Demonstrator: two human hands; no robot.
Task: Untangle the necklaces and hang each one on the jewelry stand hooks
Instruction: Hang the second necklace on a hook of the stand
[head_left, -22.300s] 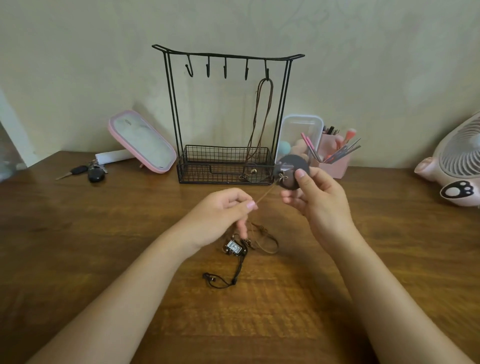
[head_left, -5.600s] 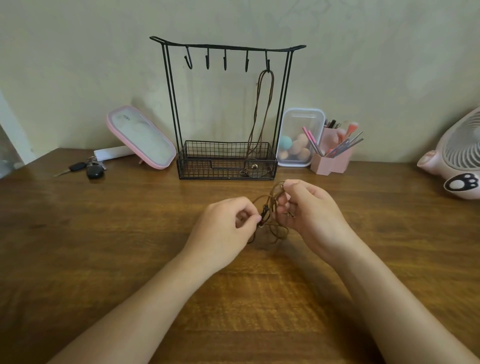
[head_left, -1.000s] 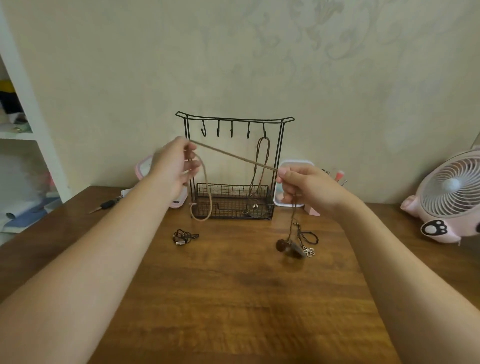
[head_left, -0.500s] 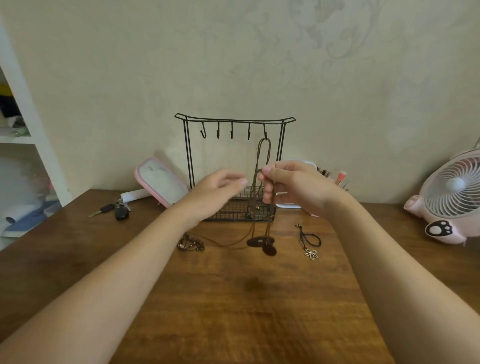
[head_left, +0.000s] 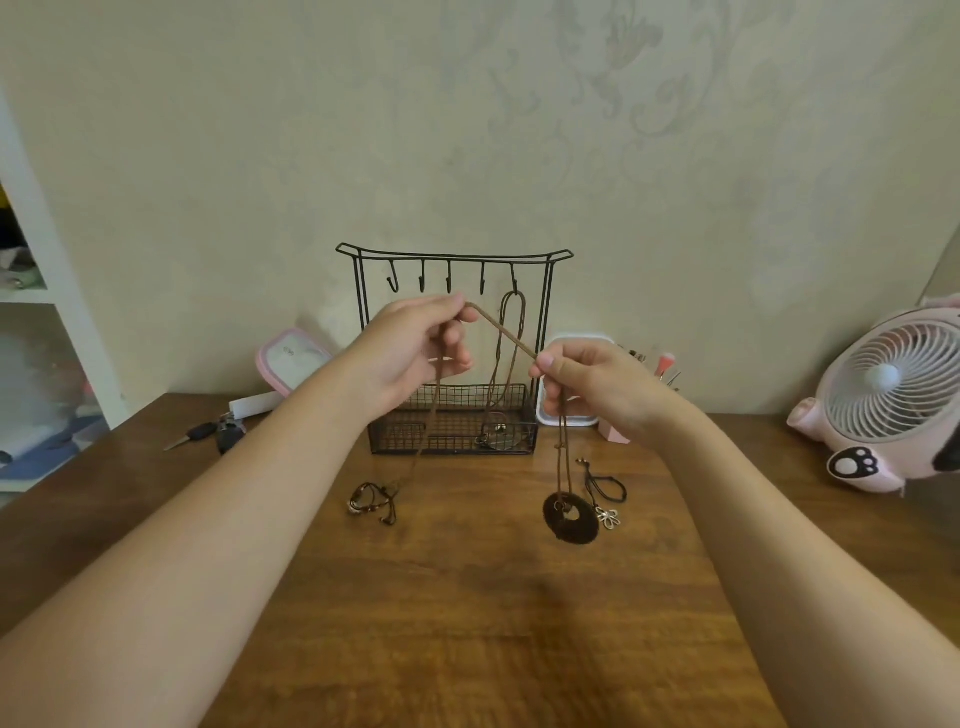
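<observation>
A black wire jewelry stand (head_left: 545, 312) stands at the back of the wooden table (head_left: 467, 623), with several hooks on its top bar. One brown cord necklace (head_left: 511, 353) hangs from the rightmost hook. My left hand (head_left: 415, 353) and my right hand (head_left: 592, 376) both pinch a second brown cord necklace (head_left: 504, 332), stretched between them in front of the stand. Its dark round pendant (head_left: 570, 517) dangles below my right hand, just over the table. A beaded necklace (head_left: 371, 501) lies bunched on the left. A black cord necklace with a silver flower charm (head_left: 605, 493) lies on the right.
A pink-rimmed mirror (head_left: 288, 358) leans on the wall at the left, with keys (head_left: 210, 434) in front of it. A clear box (head_left: 569, 384) and a pink brush holder (head_left: 615, 431) stand right of the stand. A pink fan (head_left: 893, 395) sits far right. White shelves (head_left: 31, 296) stand at the left.
My hands have moved apart and drawn the brown cord taut between them. The round pendant has swung right and now hangs under my right hand.
</observation>
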